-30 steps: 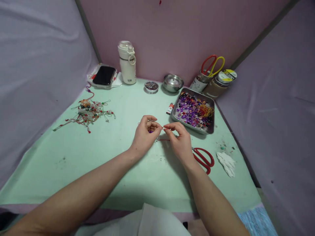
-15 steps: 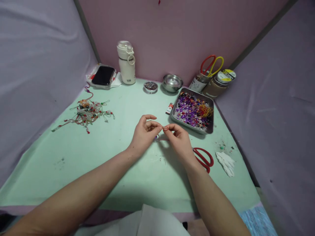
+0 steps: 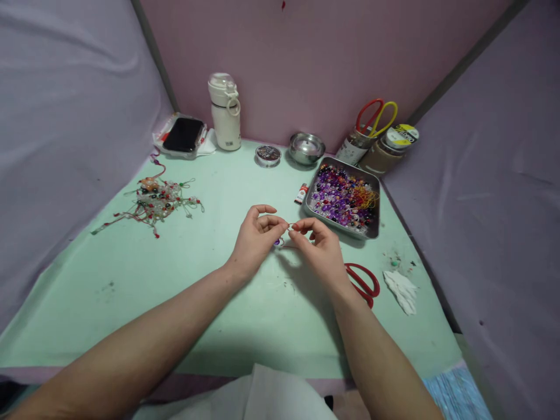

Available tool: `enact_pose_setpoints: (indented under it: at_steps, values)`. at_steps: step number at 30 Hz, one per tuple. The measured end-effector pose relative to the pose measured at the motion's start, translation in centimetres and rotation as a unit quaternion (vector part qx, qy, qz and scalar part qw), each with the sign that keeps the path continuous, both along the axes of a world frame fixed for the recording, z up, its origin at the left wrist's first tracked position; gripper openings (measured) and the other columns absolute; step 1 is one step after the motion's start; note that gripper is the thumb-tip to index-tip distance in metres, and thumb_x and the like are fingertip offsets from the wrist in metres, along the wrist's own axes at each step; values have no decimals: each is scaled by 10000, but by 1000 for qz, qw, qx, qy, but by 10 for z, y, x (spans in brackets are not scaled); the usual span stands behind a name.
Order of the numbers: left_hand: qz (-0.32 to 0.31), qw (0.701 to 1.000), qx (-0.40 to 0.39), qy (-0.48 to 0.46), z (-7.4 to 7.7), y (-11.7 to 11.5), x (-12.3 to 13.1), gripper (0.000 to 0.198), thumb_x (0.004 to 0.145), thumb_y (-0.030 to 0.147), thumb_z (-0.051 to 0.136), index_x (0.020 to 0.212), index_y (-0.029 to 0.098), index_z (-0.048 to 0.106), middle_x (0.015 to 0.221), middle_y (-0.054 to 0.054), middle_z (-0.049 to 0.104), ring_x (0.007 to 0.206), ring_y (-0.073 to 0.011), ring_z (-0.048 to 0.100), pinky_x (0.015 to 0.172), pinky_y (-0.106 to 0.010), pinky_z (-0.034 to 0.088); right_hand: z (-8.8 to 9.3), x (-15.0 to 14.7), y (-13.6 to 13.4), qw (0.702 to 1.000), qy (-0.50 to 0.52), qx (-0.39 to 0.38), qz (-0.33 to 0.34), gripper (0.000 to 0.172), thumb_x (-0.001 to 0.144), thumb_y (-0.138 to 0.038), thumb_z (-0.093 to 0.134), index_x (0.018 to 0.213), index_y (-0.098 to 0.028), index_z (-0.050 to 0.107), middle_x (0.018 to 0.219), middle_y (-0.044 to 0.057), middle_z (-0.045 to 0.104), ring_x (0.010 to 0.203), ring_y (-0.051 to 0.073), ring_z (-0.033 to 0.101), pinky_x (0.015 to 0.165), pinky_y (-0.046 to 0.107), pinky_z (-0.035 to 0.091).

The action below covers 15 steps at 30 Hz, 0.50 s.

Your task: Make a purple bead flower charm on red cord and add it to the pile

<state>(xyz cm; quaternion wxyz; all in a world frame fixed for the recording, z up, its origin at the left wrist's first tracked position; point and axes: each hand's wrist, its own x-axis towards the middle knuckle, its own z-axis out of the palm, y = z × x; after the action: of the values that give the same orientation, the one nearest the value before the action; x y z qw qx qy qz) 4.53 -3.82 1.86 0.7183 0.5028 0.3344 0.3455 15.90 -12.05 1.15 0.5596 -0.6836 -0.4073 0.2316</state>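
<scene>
My left hand (image 3: pixel 256 239) and my right hand (image 3: pixel 321 251) meet over the middle of the green table (image 3: pixel 131 280), fingertips pinched together on a thin red cord (image 3: pixel 289 226). A purple bead (image 3: pixel 276 241) hangs on the cord just below my left fingers. Both hands are closed in a pinch. The metal tray of purple beads (image 3: pixel 343 197) lies just beyond my right hand.
Red scissors (image 3: pixel 363 283) lie right of my right wrist, a crumpled white tissue (image 3: pixel 402 290) further right. A pile of finished beaded strings (image 3: pixel 155 201) sits at left. At the back stand a white bottle (image 3: pixel 225 111), a phone (image 3: pixel 184 134), a small tin (image 3: pixel 268 155), a steel bowl (image 3: pixel 307 147) and jars with scissors (image 3: pixel 371 140).
My hands have drawn slightly closer together and shifted a little left, still pinching the cord. The purple bead now shows below my left fingers.
</scene>
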Motion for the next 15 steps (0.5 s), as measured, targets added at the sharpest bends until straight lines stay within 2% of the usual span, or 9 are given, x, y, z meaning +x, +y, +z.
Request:
enact_pose_setpoints:
  at_steps: [9, 12, 15]
  values:
    - [-58, 998, 1, 32, 5, -1, -2, 344, 731, 194, 681, 983, 213, 448, 747, 21, 655, 659, -106, 581, 645, -262, 429, -7, 6, 1, 996, 85, 12, -17, 188, 799, -397, 646, 797, -209, 656, 779, 1, 638, 713, 151, 544, 674, 289, 411]
    - [-76, 996, 9, 41, 5, -1, -3, 350, 736, 197, 679, 994, 217, 443, 754, 19, 663, 657, -108, 583, 662, -273, 432, -6, 6, 1, 996, 93, 11, -15, 195, 791, -400, 656, 787, -205, 658, 773, 3, 642, 720, 156, 556, 682, 293, 424]
    - [-67, 997, 6, 40, 5, 0, -3, 346, 730, 195, 684, 986, 213, 452, 758, 15, 668, 656, -109, 583, 662, -276, 425, -6, 6, 1, 996, 92, 16, -10, 200, 811, -402, 635, 819, -205, 666, 816, 18, 667, 785, 173, 587, 751, 317, 450]
